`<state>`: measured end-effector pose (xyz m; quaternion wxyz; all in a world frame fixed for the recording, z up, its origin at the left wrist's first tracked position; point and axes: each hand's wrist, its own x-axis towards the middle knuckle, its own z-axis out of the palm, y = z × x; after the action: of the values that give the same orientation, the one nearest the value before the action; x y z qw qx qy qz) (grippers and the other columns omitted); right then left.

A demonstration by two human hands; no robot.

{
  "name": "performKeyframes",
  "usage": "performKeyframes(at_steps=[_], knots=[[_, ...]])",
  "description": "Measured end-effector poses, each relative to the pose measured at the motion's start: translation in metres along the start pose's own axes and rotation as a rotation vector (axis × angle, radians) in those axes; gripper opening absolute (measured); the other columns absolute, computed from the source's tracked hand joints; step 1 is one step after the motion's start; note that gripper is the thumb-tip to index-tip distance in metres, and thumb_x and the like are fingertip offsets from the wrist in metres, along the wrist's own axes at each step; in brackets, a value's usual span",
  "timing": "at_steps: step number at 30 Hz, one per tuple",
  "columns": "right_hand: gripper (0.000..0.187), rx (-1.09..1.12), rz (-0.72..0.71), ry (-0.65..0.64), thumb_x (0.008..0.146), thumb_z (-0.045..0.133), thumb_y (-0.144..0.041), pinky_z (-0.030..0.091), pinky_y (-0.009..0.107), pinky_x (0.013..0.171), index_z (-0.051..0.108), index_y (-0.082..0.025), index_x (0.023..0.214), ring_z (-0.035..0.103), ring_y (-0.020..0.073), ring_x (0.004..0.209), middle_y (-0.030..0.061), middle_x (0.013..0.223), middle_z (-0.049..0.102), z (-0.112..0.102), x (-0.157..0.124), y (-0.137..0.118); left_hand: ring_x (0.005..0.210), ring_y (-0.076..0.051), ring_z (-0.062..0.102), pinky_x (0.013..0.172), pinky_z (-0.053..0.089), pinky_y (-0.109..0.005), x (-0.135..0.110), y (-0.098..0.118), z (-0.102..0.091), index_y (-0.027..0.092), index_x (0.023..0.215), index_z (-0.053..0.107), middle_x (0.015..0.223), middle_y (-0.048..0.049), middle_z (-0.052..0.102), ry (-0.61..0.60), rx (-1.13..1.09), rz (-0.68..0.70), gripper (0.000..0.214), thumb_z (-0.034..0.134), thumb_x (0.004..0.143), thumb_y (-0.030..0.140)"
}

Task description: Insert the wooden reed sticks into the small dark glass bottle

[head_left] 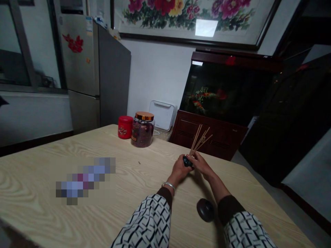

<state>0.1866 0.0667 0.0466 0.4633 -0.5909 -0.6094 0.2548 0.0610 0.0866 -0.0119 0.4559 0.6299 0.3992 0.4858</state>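
Over the far right part of the table, my left hand (180,168) is wrapped around a small dark glossy bottle (187,161). Several thin wooden reed sticks (198,139) fan upward above it. My right hand (201,163) is closed at the bottle's top, its thumb and fingers around the lower ends of the sticks. Those lower ends are partly hidden, so I cannot tell how deep they sit in the bottle. A dark, rounded, smooth object (205,210) lies on the table between my forearms.
On the light wooden table (144,179), a red canister (125,127) and a jar with a copper-coloured lid (142,130) stand at the far edge. A blurred-out item (85,179) lies to the left. Beyond are a fridge (113,75), a white appliance (162,115) and a fish tank (227,89).
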Motion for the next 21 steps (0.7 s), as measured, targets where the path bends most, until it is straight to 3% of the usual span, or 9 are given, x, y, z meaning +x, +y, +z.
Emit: performKeyframes(at_steps=[4,9,12,15,17,19,21], knots=[[0.049,0.079,-0.063,0.041,0.079,0.058,-0.06,0.048,0.035,0.088,0.069,-0.017,0.099,0.064,0.0243,0.098,0.0096,0.102,0.072,0.017,0.008,0.01,0.095,-0.021,0.063,0.086,0.047,-0.031,-0.003,0.001,-0.001,0.019,0.117,0.053,0.106,-0.0065,0.068,0.021,0.148,0.079,0.052,0.075,0.07,0.022],[0.054,0.08,-0.092,0.205,0.085,0.042,-0.065,0.047,0.035,0.085,0.066,-0.017,0.084,0.063,0.0239,0.092,0.012,0.098,0.072,0.027,0.003,-0.004,0.091,-0.021,0.062,0.083,0.048,-0.031,-0.022,0.007,-0.007,0.018,0.115,0.054,0.102,-0.006,0.067,-0.008,0.151,0.078,0.052,0.076,0.068,0.022],[0.052,0.262,-0.156,0.37,0.086,0.04,-0.067,0.05,0.034,0.08,0.06,-0.019,0.081,0.065,0.0207,0.084,0.0104,0.089,0.072,0.011,-0.003,-0.039,0.094,-0.022,0.062,0.087,0.048,-0.033,-0.042,0.012,-0.011,0.019,0.116,0.054,0.103,-0.0057,0.067,-0.006,0.112,0.064,0.059,0.081,0.064,0.026],[0.045,0.476,-0.21,0.504,0.085,0.046,-0.067,0.05,0.031,0.066,0.051,-0.022,0.083,0.061,0.0143,0.059,-0.0001,0.069,0.063,-0.031,-0.012,-0.075,0.094,-0.024,0.062,0.091,0.048,-0.038,-0.064,0.018,-0.017,0.019,0.114,0.057,0.101,-0.0068,0.066,-0.003,0.061,0.047,0.061,0.084,0.062,0.028],[0.039,0.316,-0.159,0.497,0.087,0.046,-0.062,0.046,0.029,0.058,0.049,-0.023,0.083,0.054,0.0126,0.048,-0.0046,0.061,0.054,-0.067,-0.025,-0.083,0.094,-0.024,0.062,0.091,0.048,-0.041,-0.077,0.022,-0.022,0.019,0.113,0.058,0.099,-0.0068,0.065,-0.007,0.046,0.043,0.059,0.085,0.061,0.028],[0.033,-0.119,-0.055,0.385,0.092,0.041,-0.051,0.043,0.029,0.058,0.051,-0.022,0.079,0.053,0.0145,0.051,-0.0019,0.061,0.054,-0.097,-0.047,-0.075,0.094,-0.024,0.062,0.091,0.049,-0.041,-0.089,0.024,-0.027,0.019,0.113,0.059,0.098,-0.0066,0.065,-0.011,0.043,0.045,0.059,0.085,0.061,0.027],[0.029,-0.623,0.054,0.22,0.094,0.04,-0.042,0.041,0.032,0.065,0.055,-0.021,0.08,0.06,0.0204,0.067,0.0058,0.073,0.063,-0.112,-0.076,-0.053,0.093,-0.024,0.062,0.09,0.049,-0.041,-0.097,0.025,-0.03,0.019,0.114,0.059,0.099,-0.007,0.065,-0.013,0.039,0.05,0.06,0.085,0.06,0.027]])
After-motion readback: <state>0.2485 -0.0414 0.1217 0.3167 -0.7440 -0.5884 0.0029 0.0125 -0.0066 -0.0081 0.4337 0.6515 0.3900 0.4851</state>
